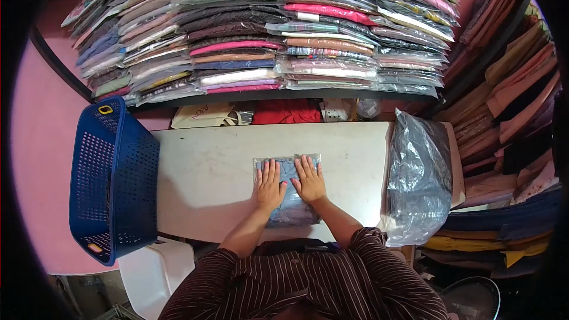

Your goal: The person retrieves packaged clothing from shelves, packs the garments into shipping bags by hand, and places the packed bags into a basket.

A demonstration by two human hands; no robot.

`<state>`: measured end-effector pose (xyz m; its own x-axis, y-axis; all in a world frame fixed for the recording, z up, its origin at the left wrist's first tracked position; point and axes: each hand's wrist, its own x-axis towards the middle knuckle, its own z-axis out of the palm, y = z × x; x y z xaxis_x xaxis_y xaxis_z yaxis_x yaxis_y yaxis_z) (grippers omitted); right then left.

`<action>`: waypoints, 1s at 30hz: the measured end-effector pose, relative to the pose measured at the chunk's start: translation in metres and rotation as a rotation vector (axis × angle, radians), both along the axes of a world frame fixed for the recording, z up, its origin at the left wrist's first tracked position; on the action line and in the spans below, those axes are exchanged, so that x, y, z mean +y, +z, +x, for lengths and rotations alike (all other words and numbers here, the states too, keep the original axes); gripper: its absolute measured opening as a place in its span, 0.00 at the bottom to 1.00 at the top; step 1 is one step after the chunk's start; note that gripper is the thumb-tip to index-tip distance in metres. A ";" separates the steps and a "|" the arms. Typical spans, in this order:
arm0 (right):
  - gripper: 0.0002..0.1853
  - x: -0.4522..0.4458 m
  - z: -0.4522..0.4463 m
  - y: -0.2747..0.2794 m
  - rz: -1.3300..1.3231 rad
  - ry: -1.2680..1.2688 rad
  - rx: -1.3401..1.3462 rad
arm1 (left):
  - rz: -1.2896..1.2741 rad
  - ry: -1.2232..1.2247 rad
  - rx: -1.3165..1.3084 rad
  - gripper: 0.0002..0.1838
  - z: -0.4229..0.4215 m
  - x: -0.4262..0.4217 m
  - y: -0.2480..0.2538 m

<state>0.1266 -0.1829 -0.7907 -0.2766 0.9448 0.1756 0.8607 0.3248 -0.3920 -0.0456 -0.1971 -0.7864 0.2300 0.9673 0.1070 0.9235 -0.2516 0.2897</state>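
A folded blue-grey garment in a clear plastic bag [290, 210] lies flat on the white table [207, 169], close to its front edge. Both palms rest on top of it. My left hand [270, 186] is on the upper left part, fingers stretched out and pointing away from me. On the upper right part lies my right hand [310, 181], its fingers likewise extended and slightly spread. The two thumbs point toward each other with a small gap between them. Part of the garment is hidden under the hands.
A blue perforated basket [135, 172] stands at the table's left end. At the right end lies a large dark plastic bag [418, 184]. Behind the table, a shelf [284, 95] holds stacked bagged garments. Hanging clothes [521, 95] line the right side. A white plastic chair [159, 275] is lower left.
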 end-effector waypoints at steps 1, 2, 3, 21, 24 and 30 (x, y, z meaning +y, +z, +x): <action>0.36 0.000 0.000 -0.002 -0.004 -0.014 0.006 | -0.010 0.004 -0.010 0.39 0.001 0.001 0.002; 0.36 0.002 -0.001 -0.005 -0.011 -0.012 0.006 | -0.018 0.006 -0.010 0.39 0.000 0.003 0.003; 0.35 0.003 0.001 -0.008 -0.011 -0.014 -0.002 | -0.038 -0.002 -0.024 0.39 0.000 0.003 0.004; 0.36 0.013 0.007 -0.011 -0.093 0.058 -0.094 | 0.007 -0.037 -0.097 0.38 -0.008 0.011 -0.004; 0.36 0.052 0.008 0.032 -0.307 0.115 -0.242 | -0.047 -0.108 -0.300 0.38 -0.032 0.007 0.008; 0.13 0.165 -0.010 0.259 0.398 0.274 0.148 | 0.073 0.134 -0.221 0.39 -0.105 -0.071 0.000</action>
